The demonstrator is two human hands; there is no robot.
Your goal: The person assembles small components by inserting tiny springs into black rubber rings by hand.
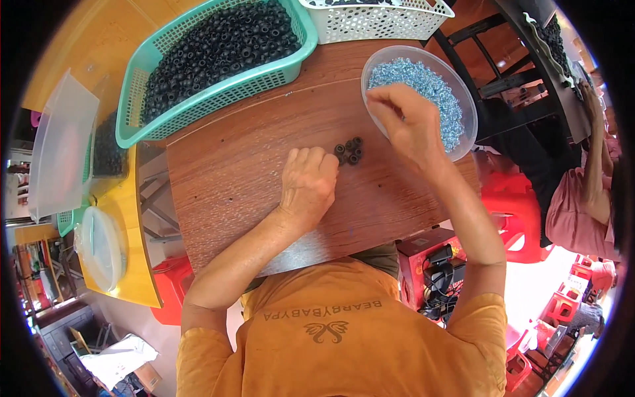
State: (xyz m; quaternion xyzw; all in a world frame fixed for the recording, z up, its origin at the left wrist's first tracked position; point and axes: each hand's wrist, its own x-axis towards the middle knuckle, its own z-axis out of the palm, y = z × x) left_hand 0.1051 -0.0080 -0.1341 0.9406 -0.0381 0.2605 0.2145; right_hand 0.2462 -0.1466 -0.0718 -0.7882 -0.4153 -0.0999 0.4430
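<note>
Your landmark is a small cluster of black rubber rings (349, 151) lying on the brown wooden counter (231, 178), roughly at its middle. Your left hand (308, 182) rests knuckles-up on the counter just beside the cluster, toward you and to the left, its fingertips almost touching the nearest ring. The fingers are curled loosely and I cannot tell whether they hold anything. Your right hand (407, 126) is beyond the cluster to the right, over the near rim of a clear round bowl (463, 99) of small silvery-blue metal pieces (423, 89), fingers pinched together, likely on one of the pieces. The left hand is the nearer. The cluster has no clear long axis. Farther away and to the left sits a teal basket (132, 106) heaped with black rings; a white basket (377, 23) is beyond it. Bare counter lies open to the left of the cluster and toward you.
</note>
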